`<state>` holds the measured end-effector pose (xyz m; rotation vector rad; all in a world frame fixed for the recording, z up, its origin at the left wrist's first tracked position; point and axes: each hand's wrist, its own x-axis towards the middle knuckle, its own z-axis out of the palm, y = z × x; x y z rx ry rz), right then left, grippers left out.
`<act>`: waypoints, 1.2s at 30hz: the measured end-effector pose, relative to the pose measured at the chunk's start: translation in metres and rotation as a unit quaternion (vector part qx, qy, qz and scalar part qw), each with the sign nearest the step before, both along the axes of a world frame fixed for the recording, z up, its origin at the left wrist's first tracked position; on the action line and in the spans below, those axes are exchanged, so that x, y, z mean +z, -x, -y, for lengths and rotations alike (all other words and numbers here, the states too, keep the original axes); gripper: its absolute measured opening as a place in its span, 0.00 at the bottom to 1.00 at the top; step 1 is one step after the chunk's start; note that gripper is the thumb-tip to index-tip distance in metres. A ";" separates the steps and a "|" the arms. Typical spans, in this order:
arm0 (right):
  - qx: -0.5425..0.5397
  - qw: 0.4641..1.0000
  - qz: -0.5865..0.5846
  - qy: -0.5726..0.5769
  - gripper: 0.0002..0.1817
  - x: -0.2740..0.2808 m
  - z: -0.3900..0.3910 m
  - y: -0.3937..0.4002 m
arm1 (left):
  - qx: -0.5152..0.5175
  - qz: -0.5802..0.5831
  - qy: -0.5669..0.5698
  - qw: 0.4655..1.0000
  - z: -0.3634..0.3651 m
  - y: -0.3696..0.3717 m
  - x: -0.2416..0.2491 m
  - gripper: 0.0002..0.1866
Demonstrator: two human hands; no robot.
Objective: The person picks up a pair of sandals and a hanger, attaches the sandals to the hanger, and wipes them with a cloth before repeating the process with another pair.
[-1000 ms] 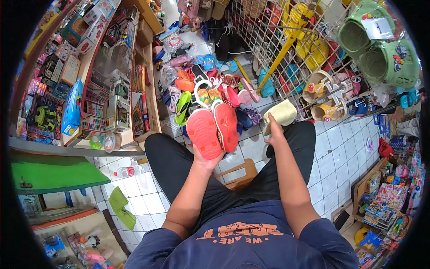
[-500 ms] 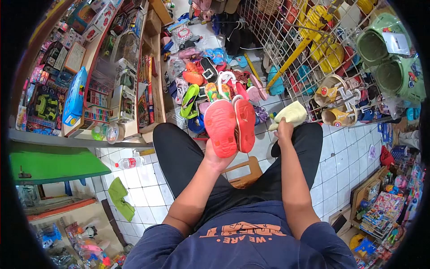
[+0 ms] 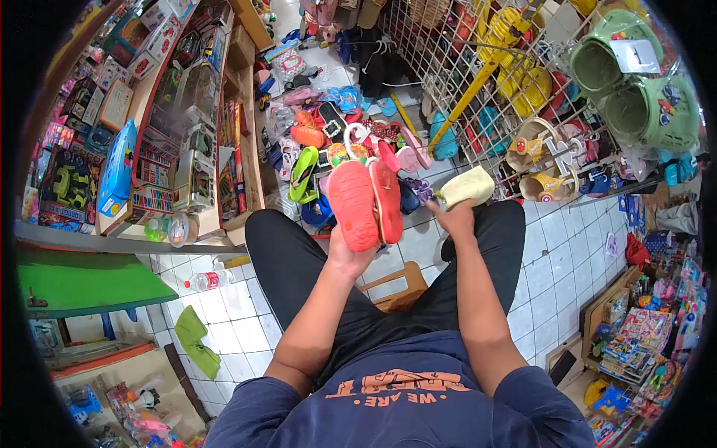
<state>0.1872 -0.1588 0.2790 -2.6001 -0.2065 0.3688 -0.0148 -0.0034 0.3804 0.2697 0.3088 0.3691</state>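
My left hand [image 3: 351, 257] grips a pair of red sandals [image 3: 352, 205] from below, soles turned up toward me, with colourful straps at the far end. In my right hand [image 3: 457, 219], close to my right knee, is a pale yellow cloth [image 3: 470, 187]; a finger points left beside it, and the cloth partly hides the others. Beyond both hands lies a heap of children's footwear, including a lime green flip-flop [image 3: 304, 173], a black sandal with a jewelled buckle [image 3: 332, 119] and a purple pair [image 3: 420, 189].
A wire rack [image 3: 478, 97] hung with shoes, including green clogs [image 3: 635, 112], stands at the right. Shelves of boxed toys [image 3: 149, 142] line the left. A plastic bottle [image 3: 202, 281] and green cloth [image 3: 196, 343] lie on the tiles. A wooden stool [image 3: 396, 287] shows between my legs.
The view has shifted slightly. The sandals stay in my left hand, tilted a little differently. My right hand has turned, one finger now stretching left beside the yellow cloth.
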 end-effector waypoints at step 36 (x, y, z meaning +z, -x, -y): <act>-0.025 0.846 0.516 -0.130 0.05 0.082 0.011 -0.011 | -0.148 0.189 0.148 0.960 0.015 0.018 0.021 0.34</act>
